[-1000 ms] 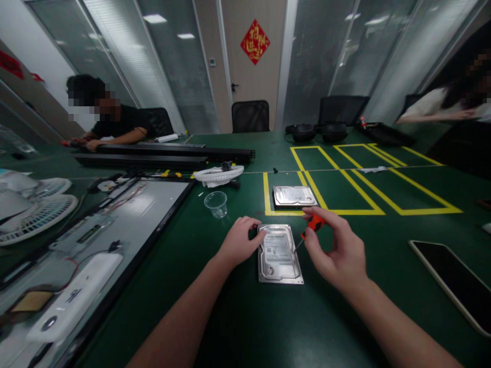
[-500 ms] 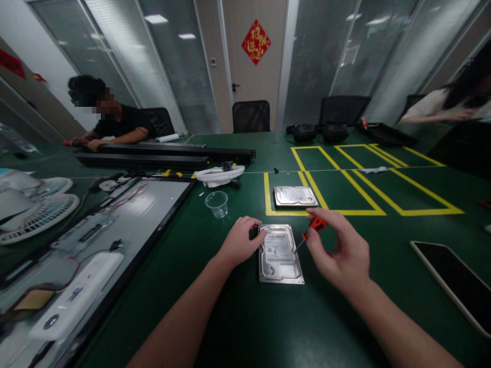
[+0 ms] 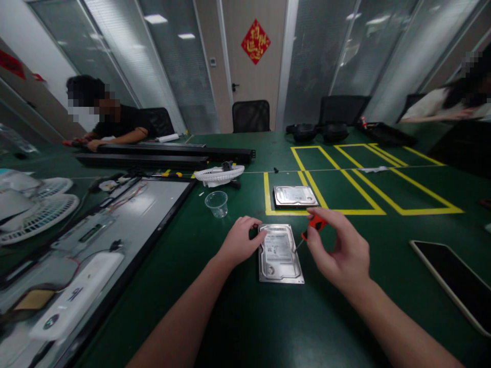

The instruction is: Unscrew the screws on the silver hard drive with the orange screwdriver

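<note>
A silver hard drive (image 3: 281, 258) lies flat on the green table, label side up. My left hand (image 3: 242, 240) grips its far left corner, thumb on the top face and fingers at the far edge. In my right hand (image 3: 339, 250) is a screwdriver (image 3: 316, 223) with a red and black handle, pinched between thumb and fingers. The shaft slants down to the left, its tip at the drive's right edge. A second hard drive (image 3: 295, 196) rests just beyond, inside a yellow taped outline. Beside my left hand stands a clear plastic cup (image 3: 217, 204).
To the left lies an opened flat panel (image 3: 153, 204) with exposed boards and wires, near white fan parts (image 3: 46, 214). A phone (image 3: 452, 281) lies at the right. Long black bars (image 3: 169, 153) sit farther back. One person (image 3: 118, 120) sits at far left, another (image 3: 441, 105) at far right.
The screwdriver's handle looks slightly turned in my right fingers. My left hand and the hard drive stay in place.
</note>
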`<state>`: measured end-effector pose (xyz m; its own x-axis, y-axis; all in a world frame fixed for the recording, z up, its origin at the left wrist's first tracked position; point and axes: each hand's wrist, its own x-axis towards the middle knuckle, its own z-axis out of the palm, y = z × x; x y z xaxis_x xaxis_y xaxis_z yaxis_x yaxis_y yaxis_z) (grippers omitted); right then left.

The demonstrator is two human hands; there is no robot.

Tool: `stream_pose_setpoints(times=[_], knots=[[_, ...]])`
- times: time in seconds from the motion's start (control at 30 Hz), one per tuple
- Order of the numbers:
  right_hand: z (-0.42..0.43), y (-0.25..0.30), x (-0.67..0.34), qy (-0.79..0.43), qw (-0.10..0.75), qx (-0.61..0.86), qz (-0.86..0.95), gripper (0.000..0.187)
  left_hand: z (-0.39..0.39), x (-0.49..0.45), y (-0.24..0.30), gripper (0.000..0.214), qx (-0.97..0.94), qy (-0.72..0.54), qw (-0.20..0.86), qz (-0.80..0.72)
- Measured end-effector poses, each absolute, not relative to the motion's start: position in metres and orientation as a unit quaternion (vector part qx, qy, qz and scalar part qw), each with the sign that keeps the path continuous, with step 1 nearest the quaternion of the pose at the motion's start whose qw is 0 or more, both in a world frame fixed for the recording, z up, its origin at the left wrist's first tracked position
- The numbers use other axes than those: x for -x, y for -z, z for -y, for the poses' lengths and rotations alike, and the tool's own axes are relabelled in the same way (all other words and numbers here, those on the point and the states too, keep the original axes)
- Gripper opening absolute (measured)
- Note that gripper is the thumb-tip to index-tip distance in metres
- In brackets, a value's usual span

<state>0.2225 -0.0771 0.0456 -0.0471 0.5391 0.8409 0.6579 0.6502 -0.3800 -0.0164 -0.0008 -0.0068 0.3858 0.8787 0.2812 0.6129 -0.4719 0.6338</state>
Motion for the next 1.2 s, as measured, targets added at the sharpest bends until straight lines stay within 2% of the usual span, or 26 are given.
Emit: stream_pose_setpoints(times=[0.13, 0.37, 0.67, 0.93, 1.2], knots=[[0.0768, -0.0442, -0.2223, 0.034, 0.551, 0.413, 0.724, 0.059, 0.0008, 0.0166, 0.0073, 0.022, -0.804, -0.301, 0.22, -0.464], [0.0736, -0.048, -0.2231, 0.135, 0.548, 0.421, 0.71, 0.053, 0.0011, 0.0161, 0.0059, 0.022, -0.803, -0.301, 0.22, -0.465], [0.0775, -0.0429, -0.2244, 0.016, 0.548, 0.41, 0.729, 0.059, 0.0009, 0.0157, 0.0054, 0.021, -0.802, -0.301, 0.221, -0.466], [0.0728, -0.0479, -0.2223, 0.122, 0.544, 0.414, 0.719, 0.054, 0.0008, 0.0156, 0.0057, 0.021, -0.803, -0.299, 0.219, -0.467], [0.0772, -0.0418, -0.2233, 0.012, 0.553, 0.413, 0.723, 0.06, 0.0002, 0.016, 0.0075, 0.022, -0.802, -0.302, 0.219, -0.467]])
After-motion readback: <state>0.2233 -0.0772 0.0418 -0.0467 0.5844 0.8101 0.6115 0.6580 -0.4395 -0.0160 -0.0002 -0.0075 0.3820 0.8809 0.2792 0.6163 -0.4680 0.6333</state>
